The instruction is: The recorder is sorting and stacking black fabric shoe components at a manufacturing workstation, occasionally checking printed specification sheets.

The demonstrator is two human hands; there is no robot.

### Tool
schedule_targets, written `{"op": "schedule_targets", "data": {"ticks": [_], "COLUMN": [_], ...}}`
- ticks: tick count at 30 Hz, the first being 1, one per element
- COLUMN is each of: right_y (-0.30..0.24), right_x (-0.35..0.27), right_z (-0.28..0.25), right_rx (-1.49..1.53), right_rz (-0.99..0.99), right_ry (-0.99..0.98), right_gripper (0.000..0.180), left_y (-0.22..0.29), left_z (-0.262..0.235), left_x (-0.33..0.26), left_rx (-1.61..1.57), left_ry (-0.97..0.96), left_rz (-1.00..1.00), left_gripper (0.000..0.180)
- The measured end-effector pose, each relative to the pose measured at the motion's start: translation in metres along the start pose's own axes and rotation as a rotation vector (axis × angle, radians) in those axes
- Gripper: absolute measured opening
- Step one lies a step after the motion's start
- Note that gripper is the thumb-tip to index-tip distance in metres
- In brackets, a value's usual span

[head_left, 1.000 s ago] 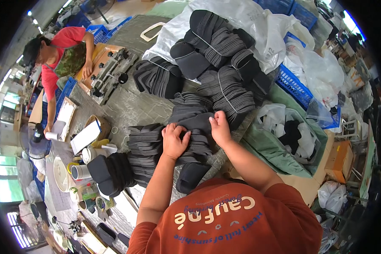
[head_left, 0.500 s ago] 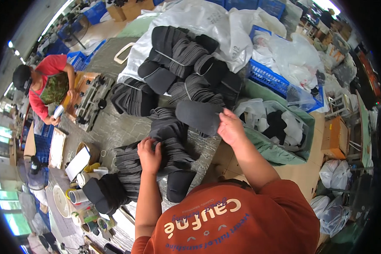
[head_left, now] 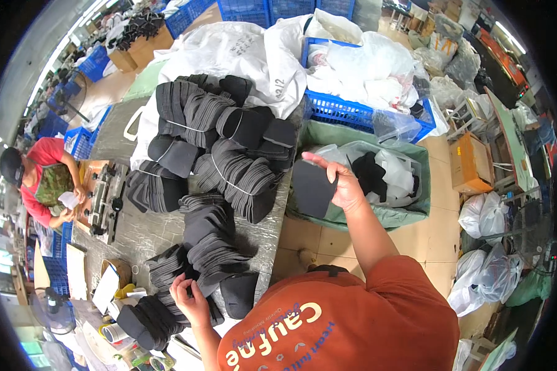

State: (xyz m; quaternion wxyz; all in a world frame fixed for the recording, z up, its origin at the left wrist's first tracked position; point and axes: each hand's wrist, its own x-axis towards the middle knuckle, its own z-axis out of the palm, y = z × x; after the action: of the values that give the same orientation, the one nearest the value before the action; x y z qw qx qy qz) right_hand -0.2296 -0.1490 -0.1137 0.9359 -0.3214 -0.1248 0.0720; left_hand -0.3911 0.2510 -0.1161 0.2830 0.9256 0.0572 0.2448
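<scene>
since half a second back, my right hand (head_left: 346,188) has swung out from over the table toward two o'clock and now pinches one dark grey rounded fabric piece (head_left: 312,188) between thumb and fingers, holding it above the edge of the green sack lined with clear plastic (head_left: 377,213) that sits on the floor. my left hand (head_left: 190,303) has dropped back to about seven o'clock and rests with curled fingers on the fanned stack of dark grey cut pieces (head_left: 207,260) at the near end of the grey table (head_left: 136,232); i cannot tell whether it grips a piece or only presses on the stack.

what worries me: the held piece is caught only at one edge, so i judge it could slip and fall between table and sack rather than into the sack. the fanned stack leans toward the table edge, and a careless pull by the left hand might slide several pieces off. at twelve o'clock the banded bundles of dark pieces (head_left: 229,142) are heaped loosely and could topple forward. a person in a red shirt (head_left: 43,179) works at nine o'clock, well apart.
</scene>
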Motion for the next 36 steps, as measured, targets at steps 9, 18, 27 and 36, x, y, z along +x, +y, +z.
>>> {"op": "schedule_targets", "data": {"ticks": [9,18,27,36], "right_y": [0.053,0.071,0.070,0.079], "right_x": [-0.002,-0.015,-0.017,-0.012], "right_z": [0.047,0.094,0.117,0.124], "right_rx": [0.369,-0.147,-0.373,-0.398], "right_rz": [0.264,0.085,0.469,0.407], "right_ry": [-0.134,-0.233,-0.127,-0.162], "right_gripper": [0.018,0.072,0.033,0.024], "left_y": [0.105,0.099,0.075,0.056], "left_z": [0.051,0.050,0.042,0.046], "left_x": [0.035,0.056,0.053,0.050], "left_rx": [-0.863,-0.367,-0.192,-0.161], "left_ry": [-0.399,0.115,0.200,0.189], "left_rz": [-0.239,0.576,0.648,0.592], "left_gripper": [0.031,0.022,0.019,0.021]}}
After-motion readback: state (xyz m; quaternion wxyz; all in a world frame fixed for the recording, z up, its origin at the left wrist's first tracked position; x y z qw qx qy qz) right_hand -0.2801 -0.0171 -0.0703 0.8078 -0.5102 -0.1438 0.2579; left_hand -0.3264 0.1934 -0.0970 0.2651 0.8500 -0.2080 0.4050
